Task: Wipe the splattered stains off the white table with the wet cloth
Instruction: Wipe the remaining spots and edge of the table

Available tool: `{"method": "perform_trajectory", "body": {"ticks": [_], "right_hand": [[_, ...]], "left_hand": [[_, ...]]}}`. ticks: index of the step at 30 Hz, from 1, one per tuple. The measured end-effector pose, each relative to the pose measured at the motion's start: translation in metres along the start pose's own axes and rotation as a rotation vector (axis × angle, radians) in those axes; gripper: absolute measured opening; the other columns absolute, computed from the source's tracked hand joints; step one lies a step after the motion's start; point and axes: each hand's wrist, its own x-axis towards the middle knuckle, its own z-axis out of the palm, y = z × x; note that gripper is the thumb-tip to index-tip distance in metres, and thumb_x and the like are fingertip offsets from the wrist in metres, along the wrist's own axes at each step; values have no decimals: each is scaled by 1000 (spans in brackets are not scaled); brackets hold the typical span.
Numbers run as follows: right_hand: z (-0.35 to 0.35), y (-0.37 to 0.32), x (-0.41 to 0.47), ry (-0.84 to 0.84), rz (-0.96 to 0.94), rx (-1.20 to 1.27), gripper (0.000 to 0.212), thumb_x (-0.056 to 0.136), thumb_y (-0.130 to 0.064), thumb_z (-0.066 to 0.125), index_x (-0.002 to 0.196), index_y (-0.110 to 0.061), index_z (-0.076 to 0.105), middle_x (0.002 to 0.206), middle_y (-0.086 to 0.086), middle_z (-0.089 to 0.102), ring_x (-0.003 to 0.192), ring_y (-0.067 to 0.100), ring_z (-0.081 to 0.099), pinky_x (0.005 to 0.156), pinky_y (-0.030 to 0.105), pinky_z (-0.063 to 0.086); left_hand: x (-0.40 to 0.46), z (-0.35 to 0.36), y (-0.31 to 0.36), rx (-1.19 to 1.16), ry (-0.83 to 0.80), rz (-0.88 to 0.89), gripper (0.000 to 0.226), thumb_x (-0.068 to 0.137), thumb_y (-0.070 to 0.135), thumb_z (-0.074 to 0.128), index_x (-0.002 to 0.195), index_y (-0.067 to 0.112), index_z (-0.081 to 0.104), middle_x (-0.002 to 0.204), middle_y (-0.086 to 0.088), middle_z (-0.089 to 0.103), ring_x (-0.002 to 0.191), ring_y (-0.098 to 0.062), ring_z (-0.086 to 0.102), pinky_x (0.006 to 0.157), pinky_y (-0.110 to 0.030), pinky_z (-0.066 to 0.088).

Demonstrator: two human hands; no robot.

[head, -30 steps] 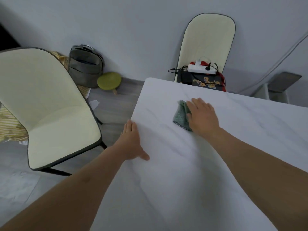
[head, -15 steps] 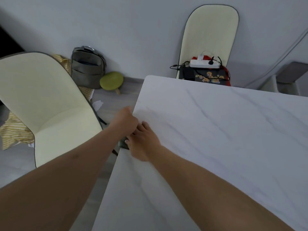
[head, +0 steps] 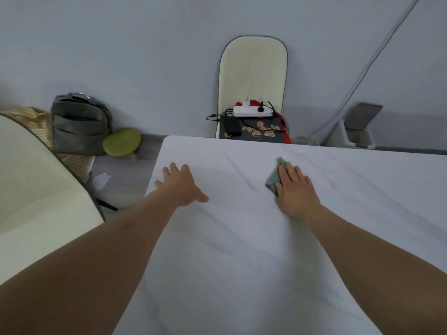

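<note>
The white marbled table [head: 242, 238] fills the lower middle and right of the head view. A green-grey wet cloth [head: 274, 176] lies flat on it toward the far side. My right hand [head: 296, 192] presses down on the cloth with straight fingers, and only the cloth's left part shows beside the fingers. My left hand [head: 180, 184] rests flat on the table near its left edge, fingers spread, holding nothing. No stains are plainly visible on the surface.
A cream chair [head: 36, 201] stands close to the table's left side. Another cream chair [head: 254, 76] at the far end carries a power strip [head: 252, 111] and cables. A grey backpack [head: 79, 124] and a green stool [head: 122, 141] sit by the wall.
Half a second ago both hands met at the table's left edge. My right hand has since slid the cloth back right and away, and my left hand now lies flat on the table.
</note>
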Motion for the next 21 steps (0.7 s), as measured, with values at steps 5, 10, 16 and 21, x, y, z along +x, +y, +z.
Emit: {"method": "perform_trajectory", "body": {"ticks": [5,10,16,21], "right_hand": [[-11,57,26,48,257,35,63,104,-41,20,159,-14,6,168,8,1,153,33,4,122,52,14],[-21,53,73,53,405,101,66,102,-40,26,159,-14,8,168,9,3,152,36,4,119,57,15],[-12,-76,116,4,-110,21,65,104,-40,26,160,-19,2,169,4,-5,155,32,-3,122,58,6],[3,-168,97,-85,-565,-93,66,99,-42,33,159,-27,11,168,-7,0,154,22,3,122,50,8]], "left_hand": [[18,5,38,28,-66,-5,122,58,60,89,151,23,19,163,-13,8,150,-40,6,110,-68,26],[26,21,51,104,-37,-54,112,52,62,89,141,22,33,148,-8,29,138,-34,27,100,-63,39],[33,21,46,133,-34,-29,117,47,66,89,140,19,35,148,-10,31,136,-37,32,98,-64,43],[33,24,38,153,12,43,140,42,76,85,152,13,24,143,-11,39,131,-36,40,104,-56,44]]}}
